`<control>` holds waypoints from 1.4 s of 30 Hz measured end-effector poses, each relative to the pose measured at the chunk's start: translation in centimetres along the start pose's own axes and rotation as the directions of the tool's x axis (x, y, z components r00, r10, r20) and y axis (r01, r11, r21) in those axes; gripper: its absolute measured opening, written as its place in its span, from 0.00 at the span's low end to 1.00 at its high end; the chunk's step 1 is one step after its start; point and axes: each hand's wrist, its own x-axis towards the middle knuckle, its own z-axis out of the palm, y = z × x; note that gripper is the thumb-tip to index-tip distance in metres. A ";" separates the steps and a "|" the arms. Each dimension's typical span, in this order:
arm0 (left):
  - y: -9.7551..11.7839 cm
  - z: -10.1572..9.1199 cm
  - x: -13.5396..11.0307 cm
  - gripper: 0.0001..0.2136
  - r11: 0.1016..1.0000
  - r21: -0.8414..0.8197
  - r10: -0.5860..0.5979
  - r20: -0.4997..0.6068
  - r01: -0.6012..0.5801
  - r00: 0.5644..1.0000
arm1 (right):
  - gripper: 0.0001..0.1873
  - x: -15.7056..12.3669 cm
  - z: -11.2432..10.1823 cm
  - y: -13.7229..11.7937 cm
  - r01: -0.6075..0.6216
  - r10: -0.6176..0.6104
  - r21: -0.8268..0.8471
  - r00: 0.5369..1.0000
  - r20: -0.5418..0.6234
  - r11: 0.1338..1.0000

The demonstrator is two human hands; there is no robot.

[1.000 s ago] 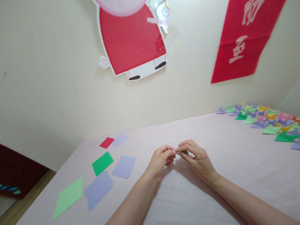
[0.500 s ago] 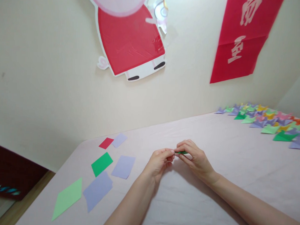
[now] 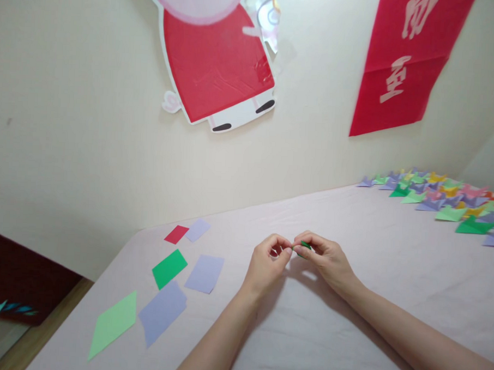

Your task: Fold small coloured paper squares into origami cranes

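Observation:
A small piece of folded green paper is held just above the pale sheet, mostly covered by fingers. My right hand grips it between thumb and fingers. At its left tip, the thumb and index finger of my left hand pinch together on the paper. The fingertips of both hands almost meet there. How the paper is folded cannot be made out.
On the left lie flat paper pieces: red, dark green, light green and several lilac ones. Rows of folded paper figures stand at the back right. A wall rises behind the pale-covered surface.
My left hand's fingers have arched, and its pinch on the paper's tip has shifted slightly right. The green paper has turned a little in my right hand. The view has shifted slightly.

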 end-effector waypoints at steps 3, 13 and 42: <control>0.1 0.0 -0.2 0.03 0.955 0.232 0.191 0.003 -0.187 0.982 | 0.15 0.1 0.1 0.1 -0.102 0.102 0.084 0.995 0.008 0.991; -0.4 1.3 -1.3 0.05 0.937 0.301 0.225 -0.121 -0.180 0.967 | 0.21 -0.6 0.9 -0.3 -0.210 0.193 0.218 0.976 0.098 0.953; -2.6 0.2 0.5 0.16 0.976 -0.190 -0.138 -0.188 0.102 0.973 | 0.08 -0.4 0.8 0.6 0.073 -0.074 0.013 0.987 0.139 0.997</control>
